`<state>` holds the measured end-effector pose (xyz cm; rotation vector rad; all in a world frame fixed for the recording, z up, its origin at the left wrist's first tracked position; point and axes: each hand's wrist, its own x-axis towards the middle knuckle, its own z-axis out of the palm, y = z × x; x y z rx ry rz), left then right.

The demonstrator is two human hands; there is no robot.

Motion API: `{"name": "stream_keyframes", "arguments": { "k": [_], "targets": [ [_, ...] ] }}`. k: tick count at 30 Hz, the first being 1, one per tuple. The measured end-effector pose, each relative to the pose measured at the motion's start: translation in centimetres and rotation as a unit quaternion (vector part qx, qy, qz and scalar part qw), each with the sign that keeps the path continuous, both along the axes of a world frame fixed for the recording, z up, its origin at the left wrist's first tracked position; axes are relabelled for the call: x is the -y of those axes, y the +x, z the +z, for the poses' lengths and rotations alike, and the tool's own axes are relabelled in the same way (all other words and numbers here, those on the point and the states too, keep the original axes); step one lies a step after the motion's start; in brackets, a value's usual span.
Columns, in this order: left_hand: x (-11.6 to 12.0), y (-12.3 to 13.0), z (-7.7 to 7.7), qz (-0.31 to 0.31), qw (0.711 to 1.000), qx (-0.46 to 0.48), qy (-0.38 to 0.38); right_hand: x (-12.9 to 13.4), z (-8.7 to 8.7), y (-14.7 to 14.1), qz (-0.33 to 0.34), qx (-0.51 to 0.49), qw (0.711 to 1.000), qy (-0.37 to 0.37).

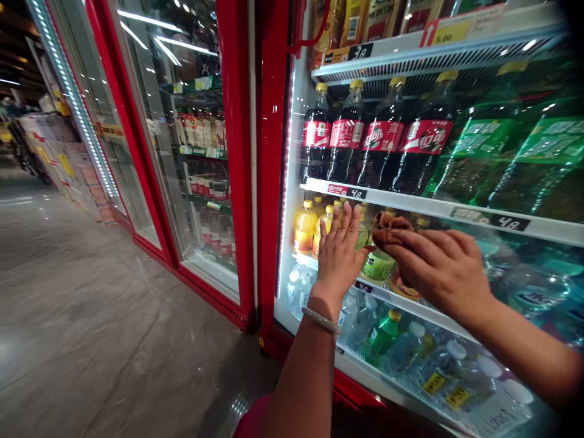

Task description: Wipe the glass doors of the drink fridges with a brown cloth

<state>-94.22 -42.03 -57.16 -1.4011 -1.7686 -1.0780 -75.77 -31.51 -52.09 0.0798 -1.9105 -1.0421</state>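
My left hand [338, 249], with a bangle [321, 320] on its wrist, is raised with fingers spread and nothing in it, in front of the glass of a red-framed drinks cooler [275, 152]. Right of it, my right hand [438, 264] has its fingers closed around a crumpled brown cloth [390, 228]. Whether the cloth touches the glass I cannot tell. Behind the hands are yellow drink bottles [305, 228] and a green-labelled bottle [378, 266]. Dark cola bottles [383, 143] stand on the shelf above.
Green bottles [483, 143] fill the shelf's right side, and clear bottles [360, 316] sit on the bottom shelf. More red-framed coolers [237, 158] stand to the left. Stacked boxes [68, 161] line the far left beyond the grey floor [114, 340].
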Motion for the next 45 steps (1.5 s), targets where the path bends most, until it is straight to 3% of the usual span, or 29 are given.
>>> {"name": "stream_keyframes", "arguments": {
  "k": [4, 6, 8, 10, 14, 17, 20, 22, 26, 28, 30, 34, 36, 38, 41, 45],
  "targets": [
    [0.0, -0.1, 0.0, 0.005, 1.000, 0.005, -0.002, -0.3, 4.1, -2.3, 0.037, -0.127, 0.991, -0.005],
    [-0.1, -0.4, -0.1, 0.013, 1.000, 0.000, 0.001, 0.4, 5.2, -4.6, 0.041, -0.139, 0.989, -0.027],
    [-0.2, -0.8, -0.1, 0.026, 1.000, 0.006, 0.010, 1.3, 4.6, -6.3, 0.031, -0.104, 0.994, -0.027],
    [0.1, -1.4, -0.1, 0.044, 0.998, 0.031, 0.025, 2.0, 2.8, -6.7, 0.011, -0.045, 0.999, -0.013],
    [1.0, -2.7, 0.1, 0.052, 0.996, 0.074, 0.023, 2.0, -0.3, -4.5, 0.004, 0.062, 0.998, -0.003],
    [1.3, -3.0, 0.3, 0.050, 0.995, 0.082, 0.014, 1.4, 0.9, -4.0, 0.007, 0.047, 0.999, -0.008],
    [0.9, -3.0, 0.1, 0.057, 0.995, 0.080, 0.016, 1.6, 3.7, -6.4, 0.017, -0.061, 0.998, -0.019],
    [0.6, -3.1, -0.2, 0.062, 0.995, 0.077, 0.021, 2.3, 4.6, -8.5, 0.029, -0.099, 0.994, -0.020],
    [0.5, -3.8, -1.3, 0.056, 0.996, 0.058, 0.027, 3.6, 2.6, -10.0, 0.031, 0.011, 0.999, 0.003],
    [0.8, -4.1, -1.7, 0.051, 0.997, 0.048, 0.025, 3.6, 1.2, -8.7, 0.027, 0.072, 0.997, 0.010],
    [1.2, -4.2, -1.9, 0.047, 0.997, 0.052, 0.022, 3.1, 0.9, -7.0, 0.020, 0.108, 0.994, 0.018],
    [1.8, -4.2, -1.7, 0.030, 0.997, 0.076, 0.017, 2.0, 3.8, -6.4, 0.004, 0.055, 0.998, 0.029],
    [2.0, -4.4, -1.6, 0.023, 0.996, 0.087, 0.017, 2.1, 5.4, -8.2, 0.002, -0.004, 1.000, 0.016],
    [2.0, -4.8, -1.7, 0.020, 0.994, 0.105, 0.018, 2.8, 5.9, -10.5, 0.008, -0.038, 0.999, 0.005],
    [2.1, -5.6, -2.3, 0.035, 0.988, 0.149, 0.030, 4.2, 4.2, -12.4, 0.017, 0.011, 1.000, 0.018],
    [2.7, -6.3, -3.0, 0.044, 0.985, 0.163, 0.025, 4.5, 1.6, -10.7, 0.022, 0.158, 0.986, 0.047]
  ]
}}
